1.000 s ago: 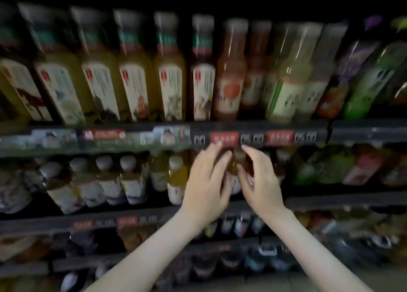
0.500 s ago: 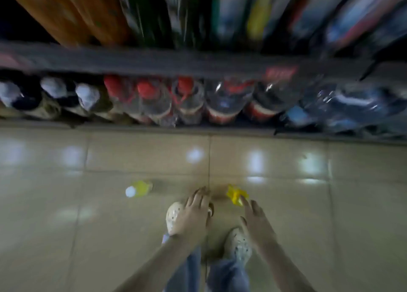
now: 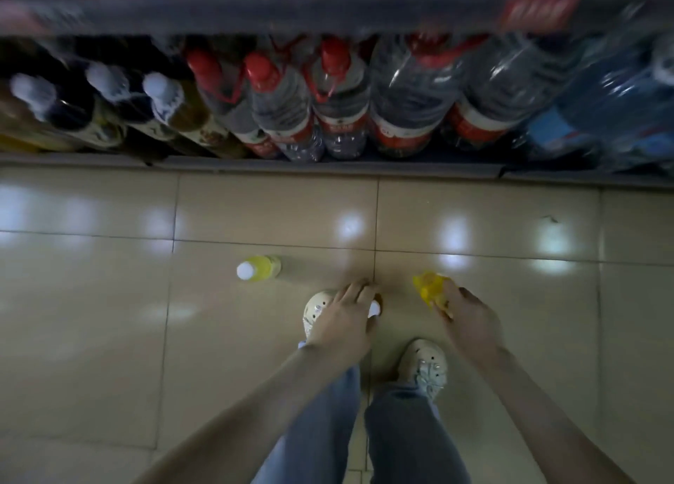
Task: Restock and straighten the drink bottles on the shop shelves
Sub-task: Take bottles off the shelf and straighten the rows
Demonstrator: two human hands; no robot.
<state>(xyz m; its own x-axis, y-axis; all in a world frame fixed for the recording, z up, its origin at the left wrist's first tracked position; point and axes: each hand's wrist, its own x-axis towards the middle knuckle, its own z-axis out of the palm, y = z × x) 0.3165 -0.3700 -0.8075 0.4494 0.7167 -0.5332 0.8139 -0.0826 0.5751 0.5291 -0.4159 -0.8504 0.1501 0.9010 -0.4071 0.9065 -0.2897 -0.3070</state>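
Looking down at the tiled floor [image 3: 109,337]: left grip [image 3: 343,323] curled over a white-capped bottle [image 3: 374,307] beside the left shoe [image 3: 316,306]; right grip [image 3: 470,319] holding a yellow bottle [image 3: 428,288]. Spare yellow bottle [image 3: 259,268] stands upright on the floor, left of both, well short of the bottom shelf [image 3: 255,162] of water bottles [image 3: 339,107]

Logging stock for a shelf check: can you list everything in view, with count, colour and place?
floor bottle: one, yellow, white cap, standing on tiles.
held bottle: one, yellow, in right hand.
white-capped bottle: one, mostly hidden under left hand.
dark bottles: three, white caps, shelf left.
water bottles: several, clear, red caps and labels, shelf centre.
blue-labelled bottles: blurred, shelf right.
floor tiles: beige, glossy.
shoes: two, pale.
left hand: over the capped bottle.
right hand: grips held bottle.
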